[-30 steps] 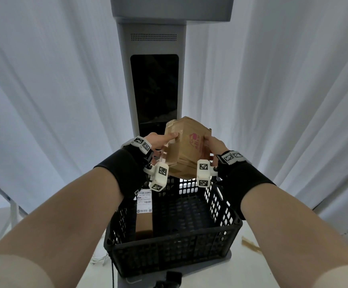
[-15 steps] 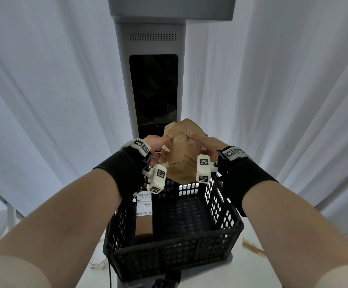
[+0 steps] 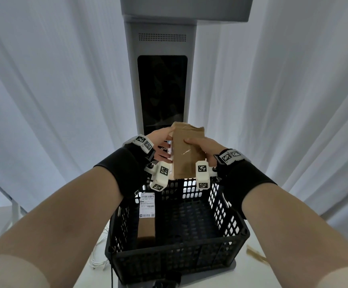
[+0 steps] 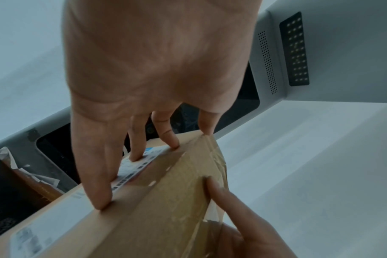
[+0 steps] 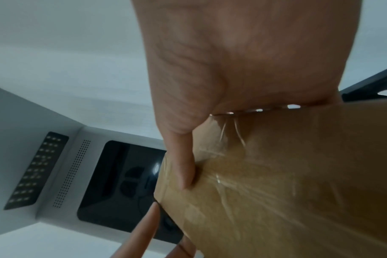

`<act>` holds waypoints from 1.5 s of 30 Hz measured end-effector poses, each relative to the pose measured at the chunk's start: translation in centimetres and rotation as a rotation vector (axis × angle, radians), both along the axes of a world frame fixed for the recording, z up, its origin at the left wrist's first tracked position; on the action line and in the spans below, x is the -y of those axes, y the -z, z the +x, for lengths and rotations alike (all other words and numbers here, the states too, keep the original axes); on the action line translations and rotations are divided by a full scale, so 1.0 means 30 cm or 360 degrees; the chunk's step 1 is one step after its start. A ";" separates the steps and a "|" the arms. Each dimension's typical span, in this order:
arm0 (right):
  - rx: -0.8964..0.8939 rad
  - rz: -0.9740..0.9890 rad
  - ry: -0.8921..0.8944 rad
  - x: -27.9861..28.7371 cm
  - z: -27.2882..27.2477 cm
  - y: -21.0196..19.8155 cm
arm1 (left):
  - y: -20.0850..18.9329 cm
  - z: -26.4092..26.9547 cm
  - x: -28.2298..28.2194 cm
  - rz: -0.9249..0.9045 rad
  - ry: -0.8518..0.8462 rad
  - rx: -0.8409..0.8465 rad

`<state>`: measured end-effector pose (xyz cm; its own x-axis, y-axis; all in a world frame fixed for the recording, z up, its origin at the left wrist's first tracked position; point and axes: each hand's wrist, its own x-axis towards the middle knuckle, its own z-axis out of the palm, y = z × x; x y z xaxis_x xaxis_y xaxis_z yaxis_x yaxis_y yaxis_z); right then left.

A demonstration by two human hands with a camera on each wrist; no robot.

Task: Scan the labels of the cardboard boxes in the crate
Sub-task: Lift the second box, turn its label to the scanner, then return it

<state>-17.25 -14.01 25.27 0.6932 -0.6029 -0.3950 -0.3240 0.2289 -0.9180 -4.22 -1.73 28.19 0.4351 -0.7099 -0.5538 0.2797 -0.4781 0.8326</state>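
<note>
A brown taped cardboard box [image 3: 186, 154] is held upright above the black crate [image 3: 177, 254], in front of the scanner's dark screen [image 3: 162, 90]. My left hand [image 3: 165, 142] grips its left side, and in the left wrist view the fingers [image 4: 95, 183] press on the face carrying a white label [image 4: 44, 232]. My right hand [image 3: 198, 148] grips the right side, with the thumb [image 5: 183, 167] across the taped face of the box [image 5: 298, 174]. A second cardboard box [image 3: 146, 229] with a white label [image 3: 147, 205] stands inside the crate at its left wall.
The grey scanner column [image 3: 160, 42] rises right behind the crate. White curtains hang on both sides. A white cable [image 3: 98, 260] lies on the table left of the crate, and a brown scrap [image 3: 256, 254] lies to its right.
Both hands have turned the box: its printed face has rotated out of view, a narrow taped face now points at me, and the box stands more upright.
</note>
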 end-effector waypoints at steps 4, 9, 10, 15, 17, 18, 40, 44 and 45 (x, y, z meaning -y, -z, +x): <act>0.0033 0.0059 0.0119 0.001 -0.001 -0.018 | 0.003 0.015 -0.008 -0.0016 -0.0066 -0.0035; -0.0063 0.0115 0.0223 0.035 0.003 0.003 | 0.014 0.025 -0.006 -0.0013 -0.0080 -0.0153; -0.0061 0.0113 0.0254 0.040 0.008 0.010 | 0.019 0.031 0.000 0.0009 -0.0069 -0.0144; 0.0025 0.0135 0.0322 0.045 0.007 0.015 | 0.040 0.042 0.021 0.0033 -0.0069 0.0102; 0.0070 0.0145 0.0325 0.041 0.005 0.012 | 0.040 0.033 0.021 -0.0002 -0.0157 0.0159; 0.0084 0.0144 0.0326 0.039 0.004 0.012 | 0.044 0.032 0.021 -0.0016 -0.0188 0.0196; 0.0146 0.0166 0.0232 0.049 -0.026 0.031 | 0.068 0.033 0.029 0.0191 -0.0177 0.0487; 0.0014 0.0074 0.0305 0.073 -0.032 0.040 | 0.057 0.007 0.020 0.0151 -0.0161 0.0475; -0.0020 0.0037 0.0332 0.081 -0.032 0.042 | 0.058 0.004 0.019 0.0126 -0.0156 0.0466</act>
<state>-18.21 -16.43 24.01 0.5491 -0.7235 -0.4184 -0.2785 0.3136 -0.9078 -4.09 -2.29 26.46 0.6486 -0.6164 -0.4465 0.0814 -0.5271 0.8459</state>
